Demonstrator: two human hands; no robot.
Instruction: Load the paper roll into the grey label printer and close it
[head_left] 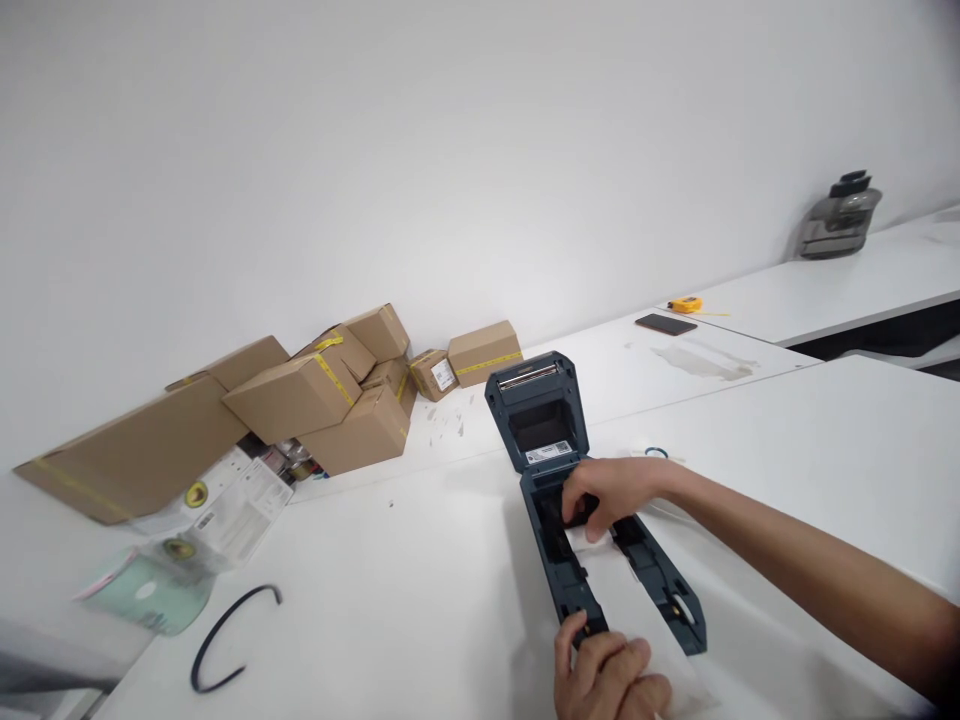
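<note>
A dark blue label printer (551,565) lies on the white table with its lid (538,410) swung up at the far end. A strip of white paper (626,600) runs through its open body toward the near edge. My right hand (611,492) reaches inside from the right, fingers curled down at the strip's far end; its fingertips are partly hidden in the dark interior. At the near end, my left hand (611,680) has its fingers bent over the paper and the printer's edge, gripping the paper there.
Cardboard boxes (300,395) are piled by the wall at the left. Plastic packets (240,510), a green package (150,590) and a black curved strip (214,640) lie nearer. Behind right are a phone (665,324), a yellow tape measure (684,304) and a transparent container (838,220).
</note>
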